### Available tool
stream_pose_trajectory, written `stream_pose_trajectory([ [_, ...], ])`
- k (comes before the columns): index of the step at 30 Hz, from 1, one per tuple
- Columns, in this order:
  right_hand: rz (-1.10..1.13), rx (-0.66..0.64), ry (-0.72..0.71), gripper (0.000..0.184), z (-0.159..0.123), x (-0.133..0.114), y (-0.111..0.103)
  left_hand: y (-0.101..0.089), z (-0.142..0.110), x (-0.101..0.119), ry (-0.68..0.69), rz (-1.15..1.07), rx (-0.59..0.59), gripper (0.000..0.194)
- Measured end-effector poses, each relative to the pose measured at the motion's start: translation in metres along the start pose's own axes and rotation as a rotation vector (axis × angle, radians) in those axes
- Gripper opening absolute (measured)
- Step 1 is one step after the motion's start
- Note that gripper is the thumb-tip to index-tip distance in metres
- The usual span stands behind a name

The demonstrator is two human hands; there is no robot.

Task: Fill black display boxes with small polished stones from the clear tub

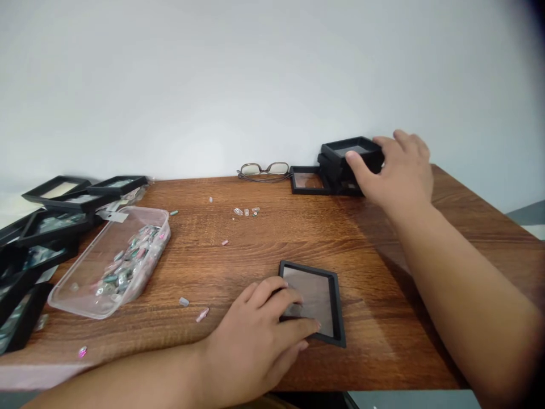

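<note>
My left hand [264,329] lies palm down over the left side of a black display frame [338,309] with a clear film panel, its fingers spread across the panel. This frame lies flat near the table's front edge. At the back right, my right hand [402,170] grips the top of a stack of similar black frames [351,150], thumb at the front and fingers around the right side. The stack's lower part is dark and hard to make out. Another black frame [309,179] lies flat against the stack's left side.
A clear plastic tub [80,278] holds small pink, green and clear press-on nails [128,261]. Several filled black frames [55,224] overlap at the far left. Eyeglasses [264,169] sit by the wall. Loose nails [202,314] are scattered on the wooden table [204,272].
</note>
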State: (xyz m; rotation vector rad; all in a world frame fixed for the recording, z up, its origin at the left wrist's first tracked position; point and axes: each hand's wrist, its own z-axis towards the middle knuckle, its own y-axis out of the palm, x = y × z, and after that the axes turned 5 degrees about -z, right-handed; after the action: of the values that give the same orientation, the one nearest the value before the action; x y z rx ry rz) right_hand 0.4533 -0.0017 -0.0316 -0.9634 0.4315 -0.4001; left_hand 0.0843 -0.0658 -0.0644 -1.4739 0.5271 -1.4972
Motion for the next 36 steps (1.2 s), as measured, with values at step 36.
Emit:
stream_pose_trajectory([
  [36, 0.101, -0.23, -0.829, 0.031, -0.034, -0.048, 0.024, -0.006, 0.001, 0.0, -0.036, 0.134, -0.025, 0.049],
])
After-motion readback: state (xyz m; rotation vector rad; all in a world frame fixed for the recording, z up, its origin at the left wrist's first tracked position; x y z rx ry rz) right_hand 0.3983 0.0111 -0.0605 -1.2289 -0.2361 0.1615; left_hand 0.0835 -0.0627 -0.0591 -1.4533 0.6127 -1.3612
